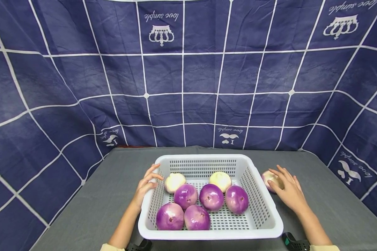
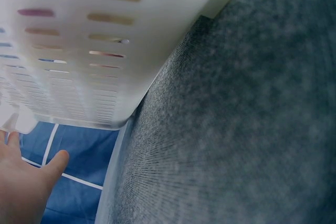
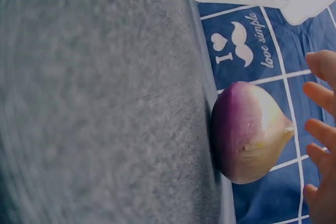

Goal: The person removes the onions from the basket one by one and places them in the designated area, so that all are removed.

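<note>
A white plastic basket (image 1: pixel 207 234) with slotted walls holds several purple-and-white turnips (image 1: pixel 211 197). Two of them, at the back, show their pale sides. At the basket's left rim is my left hand (image 1: pixel 144 186), its fingertips overlapping the edge and its thumb spread apart from the fingers; in the left wrist view the hand (image 2: pixel 23 182) shows beside the slotted wall. Outside the basket on the right, a single turnip (image 3: pixel 247 135) lies on the grey cloth. My right hand (image 1: pixel 287 190) hovers over it with spread fingers, a gap between them and the turnip in the right wrist view.
The grey cloth (image 1: pixel 91 209) covers the table around the basket. A blue curtain (image 1: pixel 201 73) with white grid lines hangs behind and along both sides. Dark straps, one of them (image 1: pixel 295 242) at the right wrist, are worn on both wrists.
</note>
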The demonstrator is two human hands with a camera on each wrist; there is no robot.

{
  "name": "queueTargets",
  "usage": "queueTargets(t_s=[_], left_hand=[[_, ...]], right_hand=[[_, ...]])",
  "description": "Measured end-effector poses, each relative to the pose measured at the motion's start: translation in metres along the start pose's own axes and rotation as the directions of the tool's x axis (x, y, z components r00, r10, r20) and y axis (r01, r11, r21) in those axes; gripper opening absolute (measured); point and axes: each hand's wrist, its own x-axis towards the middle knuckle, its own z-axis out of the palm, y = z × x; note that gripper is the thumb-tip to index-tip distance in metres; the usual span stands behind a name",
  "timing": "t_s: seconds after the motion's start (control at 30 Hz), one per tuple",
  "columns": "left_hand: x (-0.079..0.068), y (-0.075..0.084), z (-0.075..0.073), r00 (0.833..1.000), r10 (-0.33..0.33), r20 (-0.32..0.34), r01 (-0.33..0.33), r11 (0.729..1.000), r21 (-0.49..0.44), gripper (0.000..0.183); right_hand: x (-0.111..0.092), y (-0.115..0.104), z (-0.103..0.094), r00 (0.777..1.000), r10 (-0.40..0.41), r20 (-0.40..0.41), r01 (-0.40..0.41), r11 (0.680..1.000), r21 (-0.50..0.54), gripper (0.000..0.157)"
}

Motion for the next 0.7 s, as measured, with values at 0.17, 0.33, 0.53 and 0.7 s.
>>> queueTargets(t_s=[0.17,0.33,0.53,0.7], left_hand=[[0.000,-0.001,0.000,1.000,0.008,0.000,-0.008,1.000,-0.005,0.028],[0.000,-0.002,0.000,1.000,0.010,-0.004,-0.010,1.000,-0.008,0.028],[0.000,-0.003,0.000,1.000,0.005,-0.008,-0.006,1.000,-0.017,0.027],[0.000,-0.002,0.001,1.000,0.002,-0.010,-0.003,1.000,-0.022,0.028]], right_hand=[[0.000,-0.004,-0.002,0.999,-0.025,-0.021,0.025,0.999,0.029,0.044],[0.001,-0.007,-0.004,0.997,-0.047,-0.054,0.050,0.997,0.054,0.043],[0.001,-0.012,-0.008,0.997,-0.049,-0.060,0.055,0.995,0.088,0.044],[0.003,-0.014,-0.010,0.991,-0.091,-0.097,0.104,0.984,0.146,0.043]])
